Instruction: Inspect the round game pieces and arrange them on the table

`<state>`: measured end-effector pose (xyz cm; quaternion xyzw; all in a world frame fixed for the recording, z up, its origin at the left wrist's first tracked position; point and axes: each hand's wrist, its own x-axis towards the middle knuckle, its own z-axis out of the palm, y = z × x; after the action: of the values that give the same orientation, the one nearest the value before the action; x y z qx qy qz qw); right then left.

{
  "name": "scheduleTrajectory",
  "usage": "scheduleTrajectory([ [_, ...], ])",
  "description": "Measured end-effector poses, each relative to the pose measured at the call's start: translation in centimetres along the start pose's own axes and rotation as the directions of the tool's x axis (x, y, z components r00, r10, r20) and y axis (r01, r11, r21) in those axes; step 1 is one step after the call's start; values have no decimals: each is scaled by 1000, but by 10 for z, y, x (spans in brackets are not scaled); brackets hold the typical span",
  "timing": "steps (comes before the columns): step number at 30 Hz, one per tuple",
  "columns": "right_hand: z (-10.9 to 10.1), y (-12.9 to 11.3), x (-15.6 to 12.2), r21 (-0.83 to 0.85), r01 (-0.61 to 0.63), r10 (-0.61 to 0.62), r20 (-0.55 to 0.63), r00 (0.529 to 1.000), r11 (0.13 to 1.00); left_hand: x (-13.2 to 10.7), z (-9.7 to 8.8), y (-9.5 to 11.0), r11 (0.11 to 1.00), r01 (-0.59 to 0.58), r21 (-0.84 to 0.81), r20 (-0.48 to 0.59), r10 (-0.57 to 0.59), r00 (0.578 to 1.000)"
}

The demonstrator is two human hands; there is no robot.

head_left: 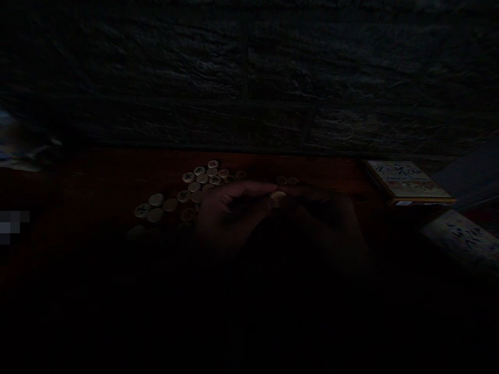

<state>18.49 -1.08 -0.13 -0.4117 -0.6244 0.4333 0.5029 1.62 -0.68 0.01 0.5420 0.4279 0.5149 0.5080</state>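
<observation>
The scene is very dark. A round wooden xiangqi piece (278,199) is pinched between the thumb and forefinger of my left hand (230,215), above the table. From the right, the curled fingers of my right hand (331,213) meet the same piece at its other edge; that hand is mostly in shadow. Several more xiangqi pieces (201,178) lie loose to the left of and behind my left hand, some showing dark or red characters, others blank side up. Two small pieces (287,181) lie just beyond my fingertips.
A flat box (409,179) with blue lettering lies at the right rear of the reddish wooden table (331,169). Nearer on the right is a pale patterned panel (463,239). A dark stone-block wall (249,78) rises behind the table. The foreground is too dark to make out.
</observation>
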Motion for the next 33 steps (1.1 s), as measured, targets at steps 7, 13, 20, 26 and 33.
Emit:
scheduleTrajectory([
  [7,1,1,-1,53,-34,34,-11,999,998,-5,6,4,998,-21,55,-45,24,999],
  [13,1,2,-1,52,-96,99,-47,994,994,-2,2,1,991,-99,87,39,95,995],
  [20,2,2,-1,28,-36,37,-26,999,999,2,1,-4,999,-24,46,-33,26,999],
  [26,1,3,0,-66,8,-9,-22,1000,998,3,-1,-4,999,41,-17,-58,-42,997],
  [33,1,4,1,6,-52,52,-57,997,999,-2,-2,-1,992,46,-117,29,-43,999],
])
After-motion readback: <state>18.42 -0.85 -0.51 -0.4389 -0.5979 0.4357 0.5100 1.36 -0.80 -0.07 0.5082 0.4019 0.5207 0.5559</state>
